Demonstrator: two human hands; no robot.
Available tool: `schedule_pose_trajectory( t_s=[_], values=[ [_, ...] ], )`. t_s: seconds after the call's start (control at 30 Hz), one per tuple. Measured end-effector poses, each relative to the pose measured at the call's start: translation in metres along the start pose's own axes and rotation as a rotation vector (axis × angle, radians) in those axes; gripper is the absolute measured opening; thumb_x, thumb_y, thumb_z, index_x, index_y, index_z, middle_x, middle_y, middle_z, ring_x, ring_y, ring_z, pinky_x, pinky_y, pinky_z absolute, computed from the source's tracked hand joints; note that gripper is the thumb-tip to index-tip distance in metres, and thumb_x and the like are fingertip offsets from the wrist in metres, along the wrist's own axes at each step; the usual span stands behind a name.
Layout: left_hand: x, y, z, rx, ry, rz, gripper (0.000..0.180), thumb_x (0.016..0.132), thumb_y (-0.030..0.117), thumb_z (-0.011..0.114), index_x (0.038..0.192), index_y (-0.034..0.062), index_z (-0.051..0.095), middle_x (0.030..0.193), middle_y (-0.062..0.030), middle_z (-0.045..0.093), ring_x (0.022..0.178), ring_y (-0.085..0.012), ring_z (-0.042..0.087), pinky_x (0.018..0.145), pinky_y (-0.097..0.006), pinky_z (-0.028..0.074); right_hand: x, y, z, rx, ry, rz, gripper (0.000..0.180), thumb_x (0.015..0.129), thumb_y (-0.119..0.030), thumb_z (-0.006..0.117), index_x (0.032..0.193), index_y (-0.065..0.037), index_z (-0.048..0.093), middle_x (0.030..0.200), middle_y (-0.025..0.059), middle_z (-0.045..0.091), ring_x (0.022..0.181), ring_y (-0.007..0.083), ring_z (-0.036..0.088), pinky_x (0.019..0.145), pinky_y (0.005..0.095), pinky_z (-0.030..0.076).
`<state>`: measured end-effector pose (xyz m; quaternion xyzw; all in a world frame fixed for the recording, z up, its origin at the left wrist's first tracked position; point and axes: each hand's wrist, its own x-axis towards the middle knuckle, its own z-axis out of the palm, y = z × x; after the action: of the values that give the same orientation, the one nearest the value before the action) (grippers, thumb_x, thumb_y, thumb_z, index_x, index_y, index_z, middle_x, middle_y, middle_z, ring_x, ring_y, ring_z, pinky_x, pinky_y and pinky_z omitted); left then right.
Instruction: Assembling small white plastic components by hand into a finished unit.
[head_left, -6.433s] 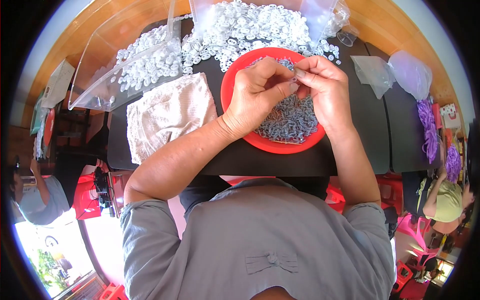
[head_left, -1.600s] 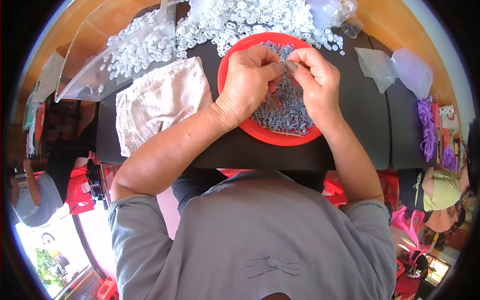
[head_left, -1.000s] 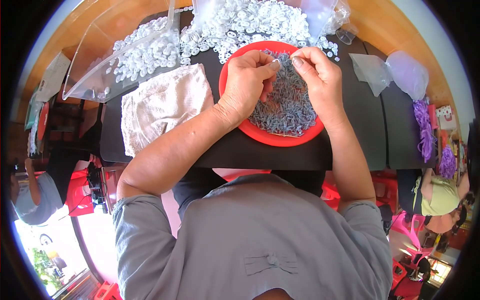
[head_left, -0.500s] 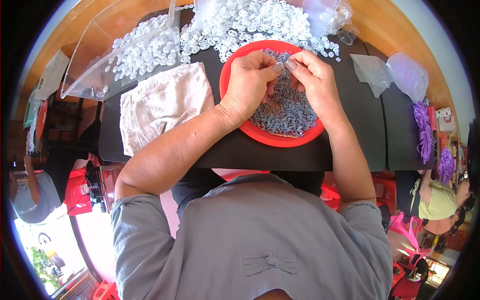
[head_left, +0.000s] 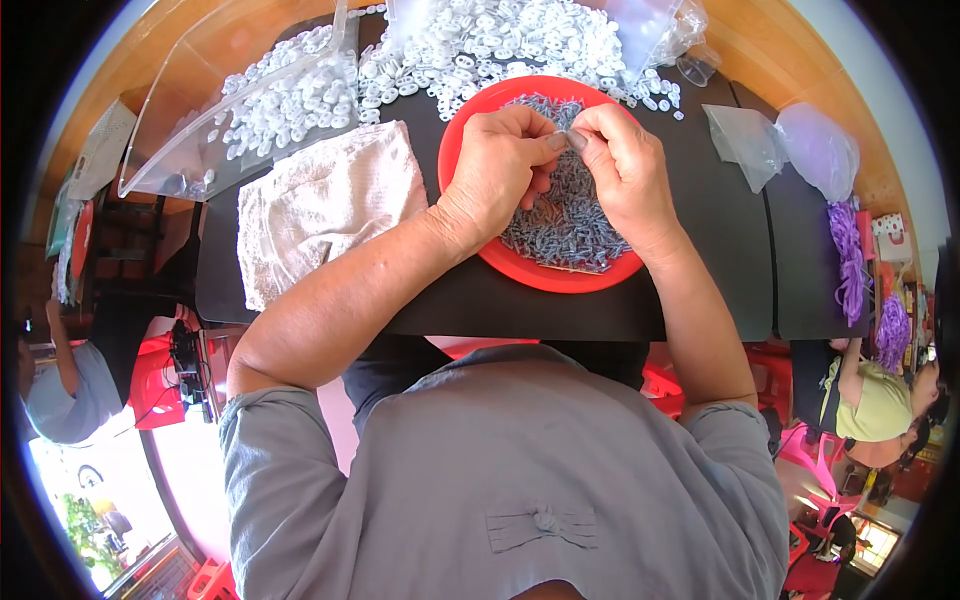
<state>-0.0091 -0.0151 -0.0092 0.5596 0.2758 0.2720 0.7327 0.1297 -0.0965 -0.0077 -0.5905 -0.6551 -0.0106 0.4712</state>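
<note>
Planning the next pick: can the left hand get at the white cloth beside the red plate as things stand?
Probably yes. The left hand is pinching something small against the right hand over the red plate; the white cloth lies uncovered just to its left.

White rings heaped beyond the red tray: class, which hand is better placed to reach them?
Probably the left hand: the white rings spread mostly up-left of the red tray, nearer it. The right hand sits farther right.
</note>
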Motion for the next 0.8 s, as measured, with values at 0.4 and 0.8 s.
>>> schedule_pose_trajectory(
  t_s=[0.4, 0.8],
  values=[
    [0.001, -0.002, 0.001, -0.074, 0.025, 0.058, 0.011, 0.089, 0.009, 0.063, 0.084, 0.0003, 0.059, 0.066, -0.0023, 0.056, 0.049, -0.0083, 0.05, 0.038, -0.023, 0.038, 0.002, -0.005, -0.002, 0.297, 0.04, 0.343, 0.017, 0.095, -0.017, 0.06, 0.091, -0.001, 0.061, 0.067, -0.0029, 0.053, 0.06, 0.0042, 0.046, 0.053, 0.0209, 0.036],
    [0.001, -0.003, 0.002, -0.073, 0.03, 0.06, 0.011, 0.089, 0.012, 0.064, 0.085, 0.0015, 0.061, 0.066, -0.0018, 0.055, 0.049, -0.0096, 0.05, 0.04, -0.023, 0.035, 0.003, 0.001, -0.007, 0.077, -0.038, 0.108, 0.01, 0.094, -0.01, 0.059, 0.091, 0.0, 0.057, 0.068, -0.0008, 0.049, 0.062, 0.0054, 0.041, 0.055, 0.0225, 0.036]
  ],
)
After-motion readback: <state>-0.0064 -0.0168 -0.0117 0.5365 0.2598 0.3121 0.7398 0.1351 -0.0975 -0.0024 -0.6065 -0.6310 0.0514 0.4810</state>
